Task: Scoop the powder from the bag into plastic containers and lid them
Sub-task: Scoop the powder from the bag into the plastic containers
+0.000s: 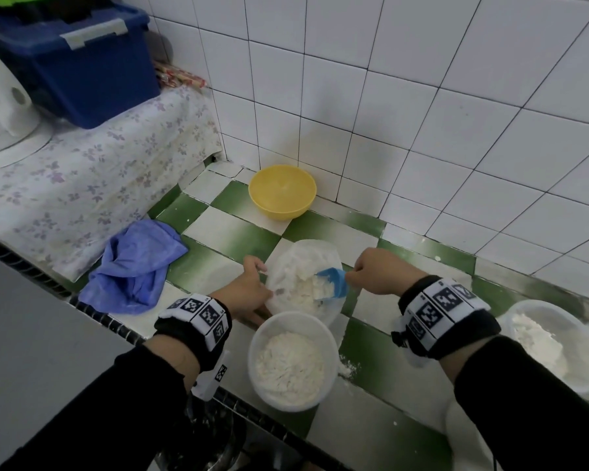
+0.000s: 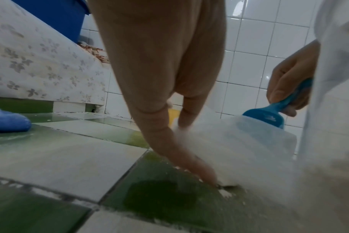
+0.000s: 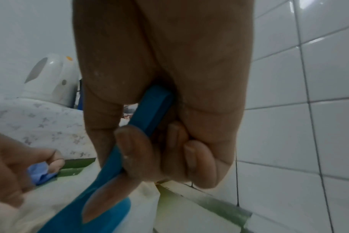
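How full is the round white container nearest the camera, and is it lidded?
Partly full and unlidded: the white container shows loose powder below its open rim in the head view, and no lid is visible anywhere.

White square wall tiles (image 1: 422,96) with dark grout meet in a corner at the far side and run along the right. The counter (image 1: 232,232) is laid in green and white checked tiles, dusted pale in places, with a dark ribbed strip (image 1: 109,321) along its near edge. To the left, a raised surface is draped in a white cloth with purple flowers (image 1: 92,171). On it stand a dark blue storage box (image 1: 82,73) with a pale latch and, at the far left, a white appliance (image 1: 4,107). Light is soft and even, with glare on the wall tiles.
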Demonstrator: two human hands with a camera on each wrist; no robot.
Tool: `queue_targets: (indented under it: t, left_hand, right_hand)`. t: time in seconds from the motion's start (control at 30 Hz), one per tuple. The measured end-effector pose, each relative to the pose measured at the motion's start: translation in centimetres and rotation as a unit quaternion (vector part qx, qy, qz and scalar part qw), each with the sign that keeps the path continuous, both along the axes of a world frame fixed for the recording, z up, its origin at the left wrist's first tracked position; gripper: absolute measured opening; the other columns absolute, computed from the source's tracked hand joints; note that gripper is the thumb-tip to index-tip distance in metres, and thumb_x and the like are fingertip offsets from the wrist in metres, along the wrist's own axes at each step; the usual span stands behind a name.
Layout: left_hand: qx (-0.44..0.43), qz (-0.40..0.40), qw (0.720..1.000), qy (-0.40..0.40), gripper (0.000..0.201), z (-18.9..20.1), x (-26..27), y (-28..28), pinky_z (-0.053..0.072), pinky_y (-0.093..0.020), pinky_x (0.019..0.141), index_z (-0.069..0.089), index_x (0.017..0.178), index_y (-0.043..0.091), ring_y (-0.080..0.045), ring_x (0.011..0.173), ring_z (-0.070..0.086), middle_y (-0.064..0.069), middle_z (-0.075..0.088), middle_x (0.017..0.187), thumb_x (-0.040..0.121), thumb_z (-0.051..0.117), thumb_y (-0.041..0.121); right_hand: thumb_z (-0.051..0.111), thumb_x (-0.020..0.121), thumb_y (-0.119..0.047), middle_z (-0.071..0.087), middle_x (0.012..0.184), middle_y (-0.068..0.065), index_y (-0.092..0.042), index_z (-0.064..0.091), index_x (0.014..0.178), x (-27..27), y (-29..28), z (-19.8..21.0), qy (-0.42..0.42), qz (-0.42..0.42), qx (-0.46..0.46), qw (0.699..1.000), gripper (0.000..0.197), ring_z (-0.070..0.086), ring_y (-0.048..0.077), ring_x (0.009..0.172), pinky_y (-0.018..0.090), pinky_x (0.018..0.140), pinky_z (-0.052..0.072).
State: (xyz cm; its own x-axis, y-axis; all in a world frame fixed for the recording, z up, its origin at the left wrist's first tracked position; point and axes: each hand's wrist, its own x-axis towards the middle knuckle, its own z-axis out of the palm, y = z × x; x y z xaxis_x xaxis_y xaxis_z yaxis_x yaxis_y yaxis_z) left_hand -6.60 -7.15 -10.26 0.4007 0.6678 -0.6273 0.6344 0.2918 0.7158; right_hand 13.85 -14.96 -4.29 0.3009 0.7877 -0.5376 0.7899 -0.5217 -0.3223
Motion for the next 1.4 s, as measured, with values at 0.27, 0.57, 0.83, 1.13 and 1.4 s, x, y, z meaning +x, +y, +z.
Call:
queue_targets:
  t: [0.27,0.57,0.83,1.13,1.4]
  left_hand:
    - [0.013,0.129,0.989,-0.073,0.056,-0.2,-0.3,0.9,0.059,-0.04,0.073,0.024,0.112,0.02,-0.023,0.093,0.059,-0.006,0.048,0.104,0.084,0.072,0.013]
    - [-0.033,0.119,0.992,-0.007,0.036,-1.4,-0.8,0.6,0.057,-0.045,0.07,0.023,0.104,0.02,-0.026,0.065,0.06,-0.016,0.06,0.088,0.095,0.057,0.026]
    - [-0.025,0.121,0.992,-0.013,0.028,-1.5,-0.4,1.0,0.058,-0.046,0.069,0.023,0.103,0.021,-0.026,0.069,0.06,-0.017,0.059,0.095,0.099,0.051,0.022]
    - [-0.059,0.04,0.989,-0.133,0.025,-0.7,-0.2,1.3,0.057,-0.029,0.06,0.033,0.1,0.031,-0.026,0.091,0.063,-0.014,0.059,0.114,0.098,0.049,0.012]
    - [-0.099,0.021,0.987,-0.124,0.026,-0.6,0.4,1.2,0.055,-0.026,0.063,0.034,0.105,0.028,-0.021,0.085,0.061,-0.012,0.057,0.104,0.097,0.051,0.01]
  right_hand:
    - [0.052,0.087,-0.03,0.052,0.064,-0.001,-0.002,0.072,0.089,0.1,-1.9,-1.7,0.105,-0.084,-0.051,0.99,0.034,0.037,0.012,0.055,0.021,0.05,0.032]
    - [0.052,0.088,-0.025,0.06,0.077,0.005,0.005,0.07,0.094,-1.5,-3.2,-2.2,0.152,-0.144,-0.002,0.978,0.035,0.042,0.012,0.063,0.023,0.058,0.035]
    - [0.053,0.09,-0.025,0.045,0.058,0.001,0.001,0.07,0.087,-1.0,-0.9,-1.0,0.066,-0.053,0.021,0.996,0.031,0.04,0.011,0.052,0.018,0.049,0.034]
    - [0.055,0.085,-0.03,0.055,0.074,0.005,-0.001,0.069,0.094,-0.9,-1.5,-3.7,0.191,-0.168,-0.042,0.966,0.033,0.038,0.012,0.057,0.021,0.051,0.032]
    - [0.053,0.09,-0.03,0.052,0.057,-0.004,-0.002,0.07,0.092,-2.0,-2.1,-4.4,0.24,-0.209,-0.011,0.948,0.033,0.041,0.01,0.057,0.019,0.054,0.033]
